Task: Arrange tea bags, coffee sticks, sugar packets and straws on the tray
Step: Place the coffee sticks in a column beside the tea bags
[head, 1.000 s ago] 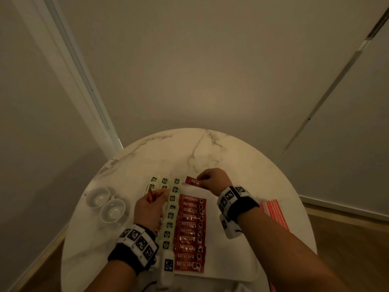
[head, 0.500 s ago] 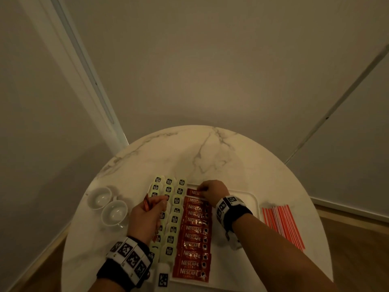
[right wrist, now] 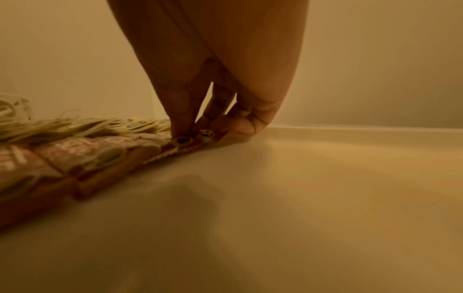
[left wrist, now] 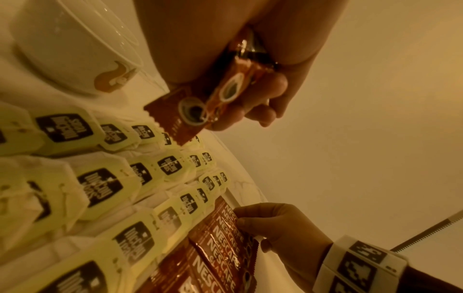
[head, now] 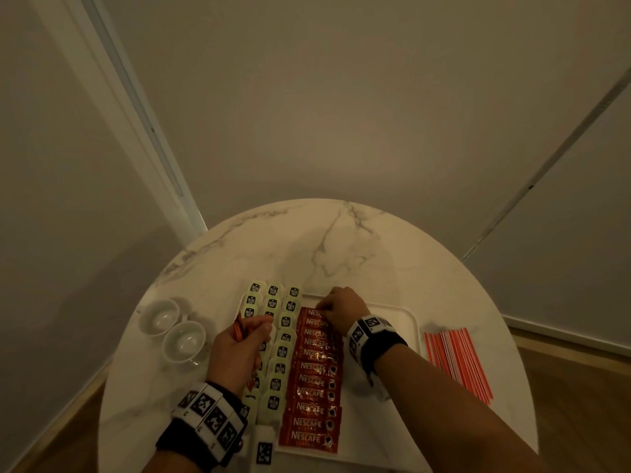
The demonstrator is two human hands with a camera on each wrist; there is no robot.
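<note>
The right hand [head: 343,307] pinches the far coffee stick [head: 311,313] on the tray [head: 403,322]. The left hand [head: 239,349], clamped on spare coffee sticks [left wrist: 190,111], hovers over the tea bags [head: 285,346] at the tray's left. Straws [head: 457,360] lie on the counter [head: 341,247] right of the tray.

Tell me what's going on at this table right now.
A person is laying coffee sticks in a column on the white tray. The right hand pinches the farthest coffee stick at the column's far end, beside the rows of tea bags. The left hand grips spare coffee sticks. The straws lie on the table, off the tray.
</note>
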